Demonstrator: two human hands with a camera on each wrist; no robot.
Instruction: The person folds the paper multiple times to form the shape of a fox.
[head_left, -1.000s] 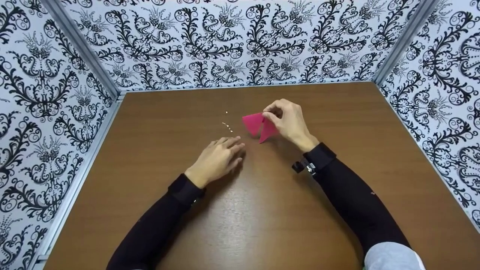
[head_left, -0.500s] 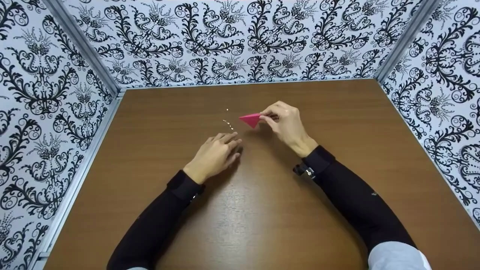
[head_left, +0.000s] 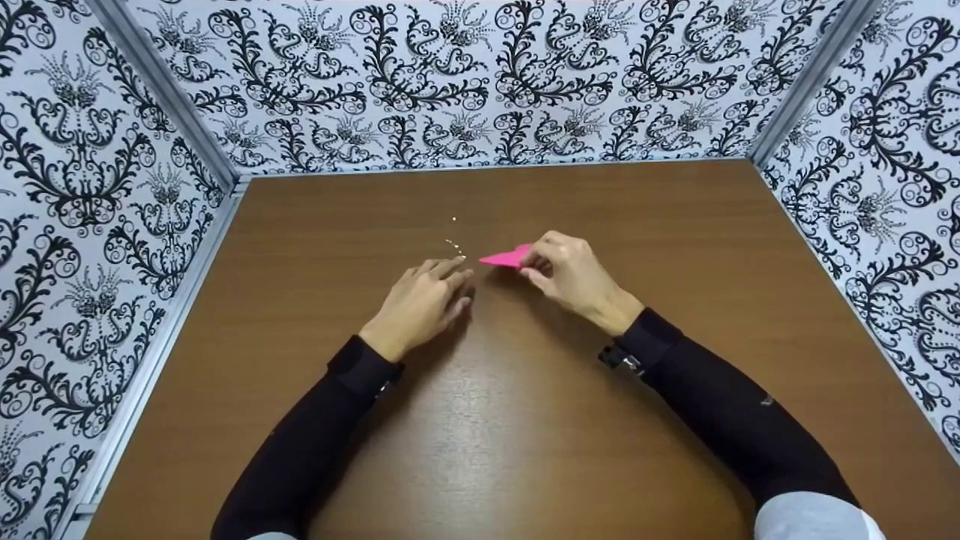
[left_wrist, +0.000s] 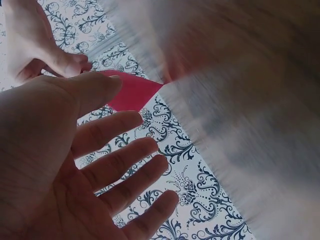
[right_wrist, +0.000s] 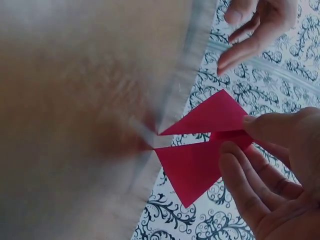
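Observation:
My right hand [head_left: 576, 279] pinches a folded piece of pink paper [head_left: 504, 258] between thumb and fingers, over the middle of the table. In the right wrist view the folded paper [right_wrist: 189, 169] shows two pointed flaps with a narrow gap between them, their tips touching or close to the tabletop. My left hand [head_left: 418, 306] is apart from the paper, to its left and nearer me, holding nothing. Its fingers [left_wrist: 120, 170] are spread and nearly straight in the left wrist view, where the thumb overlaps part of the paper's outline.
A brown wooden table [head_left: 480, 450] lies under both hands. Small bright specks [head_left: 454, 245] dot its surface just beyond my left fingertips. Patterned black-and-white walls [head_left: 450, 90] with metal corner rails enclose the back and sides.
The paper has turned in my right hand, from hanging flaps to a flatter, leftward-pointing shape, and come slightly towards me. My left hand has shifted a little to the left.

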